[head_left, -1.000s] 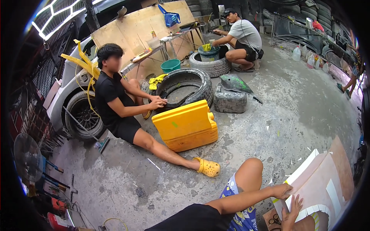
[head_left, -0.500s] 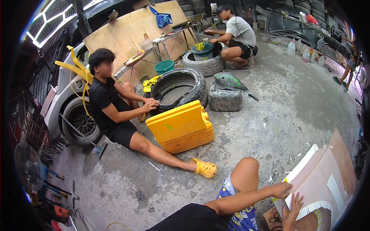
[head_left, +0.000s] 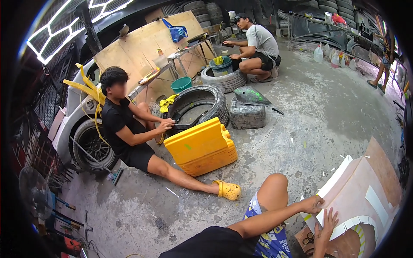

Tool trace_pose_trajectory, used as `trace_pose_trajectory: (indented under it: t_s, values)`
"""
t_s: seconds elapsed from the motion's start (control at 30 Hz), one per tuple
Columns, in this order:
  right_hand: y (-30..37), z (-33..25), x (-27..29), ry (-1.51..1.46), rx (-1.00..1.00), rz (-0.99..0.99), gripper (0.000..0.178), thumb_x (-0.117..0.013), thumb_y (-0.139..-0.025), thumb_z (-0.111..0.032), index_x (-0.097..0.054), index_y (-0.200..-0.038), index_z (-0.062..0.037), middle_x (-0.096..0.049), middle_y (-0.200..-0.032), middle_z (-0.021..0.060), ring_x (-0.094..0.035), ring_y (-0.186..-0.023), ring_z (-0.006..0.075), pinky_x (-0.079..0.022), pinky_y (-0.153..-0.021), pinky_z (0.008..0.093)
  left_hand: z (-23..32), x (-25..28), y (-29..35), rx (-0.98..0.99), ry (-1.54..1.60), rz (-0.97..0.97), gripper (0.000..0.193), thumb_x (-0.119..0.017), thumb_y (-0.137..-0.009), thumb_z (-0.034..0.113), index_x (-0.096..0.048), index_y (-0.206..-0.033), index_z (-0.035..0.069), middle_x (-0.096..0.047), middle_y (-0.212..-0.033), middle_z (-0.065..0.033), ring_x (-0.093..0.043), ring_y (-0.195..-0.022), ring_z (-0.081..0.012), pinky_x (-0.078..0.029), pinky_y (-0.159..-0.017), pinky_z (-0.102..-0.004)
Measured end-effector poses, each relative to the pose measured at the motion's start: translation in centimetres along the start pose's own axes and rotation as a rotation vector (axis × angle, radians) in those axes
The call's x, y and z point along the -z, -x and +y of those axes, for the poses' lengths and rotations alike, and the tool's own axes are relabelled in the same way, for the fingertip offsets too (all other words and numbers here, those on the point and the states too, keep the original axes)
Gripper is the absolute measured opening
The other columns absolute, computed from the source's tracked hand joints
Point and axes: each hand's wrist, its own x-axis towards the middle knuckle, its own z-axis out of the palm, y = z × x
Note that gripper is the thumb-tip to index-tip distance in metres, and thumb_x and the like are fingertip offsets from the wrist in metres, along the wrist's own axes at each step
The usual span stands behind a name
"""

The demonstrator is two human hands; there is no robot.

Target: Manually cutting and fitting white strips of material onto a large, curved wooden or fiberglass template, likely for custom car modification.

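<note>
A pinkish-brown, fender-shaped panel with white strips along its edges lies at the lower right. My left hand is at its near left edge with the fingers curled together. What they pinch is too small to make out. Just below, my right hand rests on the panel with fingers stretched out, close to the left hand. Short white tabs line the panel's curved arch cutout. A pair of scissors lies on a brown board beside my right hand.
Across from me, a seated person works at a tyre beside a yellow cooler-like box. Another person crouches farther back by a bucket. White scraps lie on the concrete floor. Jugs stand at the right.
The view has shifted slightly. My left hand has turned a little at the panel's edge, its fingers now more curled. My right hand stays flat on the panel. The crouching person's head has lifted.
</note>
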Motion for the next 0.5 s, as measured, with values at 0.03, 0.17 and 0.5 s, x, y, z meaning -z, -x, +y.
trace_pose_trajectory:
  t_s: [0.03, 0.17, 0.5]
  values:
    - [0.1, 0.0, 0.0, -0.001, -0.001, -0.001, 0.068, -0.061, -0.076, -0.011, -0.044, -0.142, -0.0073, -0.033, -0.152, 0.017, -0.018, -0.143, 0.0441, -0.01, -0.114, 0.0592, 0.0, 0.0, 0.0, -0.017, -0.011, 0.007, 0.053, -0.069, -0.076, 0.021, -0.058, -0.118, -0.008, -0.064, -0.096, -0.026, -0.061, -0.092, -0.0372, -0.048, -0.083, -0.0404]
    - [0.1, 0.0, 0.0, -0.008, -0.008, 0.013, 0.068, -0.061, -0.076, -0.009, -0.045, -0.141, -0.0079, -0.034, -0.152, 0.0163, -0.019, -0.142, 0.044, -0.011, -0.114, 0.0594, 0.9, 0.4, 0.0, -0.009, -0.018, -0.025, 0.053, -0.069, -0.076, 0.021, -0.058, -0.119, -0.008, -0.064, -0.095, -0.026, -0.061, -0.092, -0.0375, -0.048, -0.083, -0.0406]
    - [-0.1, -0.4, 0.4, -0.017, -0.055, 0.004, 0.061, -0.059, -0.079, -0.013, -0.048, -0.139, -0.0077, -0.036, -0.15, 0.0165, -0.021, -0.142, 0.0446, -0.012, -0.113, 0.0601, 2.5, 2.1, 0.1, -0.038, -0.002, 0.004, 0.046, -0.07, -0.07, 0.024, -0.063, -0.103, -0.008, -0.064, -0.092, -0.028, -0.062, -0.09, -0.042, -0.05, -0.08, -0.0443]
